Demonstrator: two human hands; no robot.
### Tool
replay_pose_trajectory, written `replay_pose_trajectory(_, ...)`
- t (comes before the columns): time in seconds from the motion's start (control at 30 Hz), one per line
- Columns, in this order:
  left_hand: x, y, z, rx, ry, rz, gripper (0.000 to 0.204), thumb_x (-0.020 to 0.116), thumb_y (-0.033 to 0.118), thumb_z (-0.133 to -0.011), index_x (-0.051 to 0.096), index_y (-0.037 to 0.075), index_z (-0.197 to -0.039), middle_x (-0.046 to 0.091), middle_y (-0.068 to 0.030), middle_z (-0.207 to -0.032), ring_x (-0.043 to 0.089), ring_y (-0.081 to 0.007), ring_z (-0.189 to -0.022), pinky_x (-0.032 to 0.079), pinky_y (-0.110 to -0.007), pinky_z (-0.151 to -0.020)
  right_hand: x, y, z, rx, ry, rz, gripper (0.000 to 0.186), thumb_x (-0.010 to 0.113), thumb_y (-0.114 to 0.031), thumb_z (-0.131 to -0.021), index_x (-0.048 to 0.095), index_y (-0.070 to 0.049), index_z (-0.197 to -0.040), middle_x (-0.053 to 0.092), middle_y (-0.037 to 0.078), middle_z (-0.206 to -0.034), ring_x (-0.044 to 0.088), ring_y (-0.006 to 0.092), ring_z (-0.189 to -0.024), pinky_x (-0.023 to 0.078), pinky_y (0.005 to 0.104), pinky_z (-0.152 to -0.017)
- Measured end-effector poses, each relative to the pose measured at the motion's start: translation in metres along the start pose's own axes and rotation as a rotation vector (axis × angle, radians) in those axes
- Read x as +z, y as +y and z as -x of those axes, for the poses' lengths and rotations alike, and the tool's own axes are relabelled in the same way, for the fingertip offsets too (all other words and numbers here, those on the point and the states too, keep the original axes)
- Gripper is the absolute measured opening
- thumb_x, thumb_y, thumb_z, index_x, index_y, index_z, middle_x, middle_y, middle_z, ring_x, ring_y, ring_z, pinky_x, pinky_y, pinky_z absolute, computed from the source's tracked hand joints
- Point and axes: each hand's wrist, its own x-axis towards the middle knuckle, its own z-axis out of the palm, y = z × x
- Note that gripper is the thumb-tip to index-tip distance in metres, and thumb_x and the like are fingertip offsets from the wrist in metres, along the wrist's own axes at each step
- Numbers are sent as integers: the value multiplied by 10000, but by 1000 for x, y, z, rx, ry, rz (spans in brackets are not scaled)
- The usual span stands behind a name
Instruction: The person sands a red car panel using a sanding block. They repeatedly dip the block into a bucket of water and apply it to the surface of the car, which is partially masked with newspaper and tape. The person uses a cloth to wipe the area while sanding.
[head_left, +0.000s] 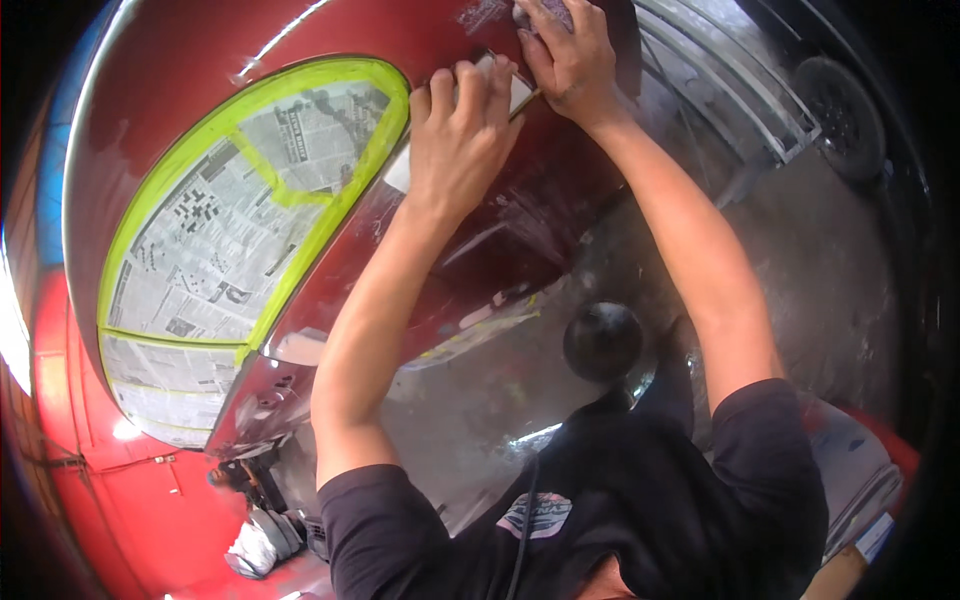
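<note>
Reaching right hand point(572, 65), seemingly curled

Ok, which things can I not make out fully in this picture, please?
Head view: white piece, largely covered by the left hand.
Head view: purple pad, partly behind the right hand and cut off by the upper edge.
Head view: newspaper, its fine print too small.

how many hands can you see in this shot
2: the left hand on a long pale block against the red car panel, and the right hand higher and further right, on a purplish pad. I can't make out others.
</note>
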Motion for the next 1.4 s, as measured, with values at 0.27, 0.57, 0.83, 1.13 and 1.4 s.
replay_pose_trajectory(0.27, -5, -16, 61, -18, 67, -90, 703, 830, 342, -845, 614, 85, -1462, 544, -202, -1265, 544, -401, -1145, 475, -507, -973, -3, -5, -3, 40, -9, -37, 364, 652, -93, -968, 668, -19, -1324, 596, 254, -1307, 614, 437, -1133, 506, 508, -982)
replay_pose_trajectory(0.57, -9, -25, 70, 13, 43, -61, 719, 846, 346, -822, 623, 70, -1448, 548, -208, -1293, 548, -397, -1169, 480, -509, -968, -6, -3, -5, 40, -22, -6, 360, 651, -76, -967, 671, -13, -1321, 589, 257, -1317, 606, 440, -1152, 504, 506, -988)
replay_pose_trajectory(0.83, 0, 0, 15, -33, 11, -41, 731, 862, 309, -803, 623, 70, -1451, 548, -219, -1325, 547, -407, -1199, 475, -518, -982, -2, -9, -3, 60, -20, -35, 363, 668, -79, -960, 670, -7, -1317, 612, 253, -1293, 611, 436, -1162, 509, 499, -984)
replay_pose_trajectory(1.13, -2, -11, 33, 28, 100, -84, 688, 812, 350, -839, 624, 18, -1411, 575, -186, -1214, 563, -360, -1084, 486, -481, -890, 1, -2, 0, 24, 20, -3, 362, 679, -95, -954, 675, -3, -1303, 626, 250, -1289, 632, 434, -1137, 523, 491, -975)
replay_pose_trajectory(1.4, -11, -34, 94, 35, 74, -110, 710, 837, 370, -813, 621, 104, -1435, 556, -166, -1246, 546, -372, -1144, 464, -500, -957, -8, 1, -5, 38, 24, 6, 361, 678, -101, -955, 673, -12, -1304, 624, 232, -1307, 633, 405, -1150, 523, 483, -976)
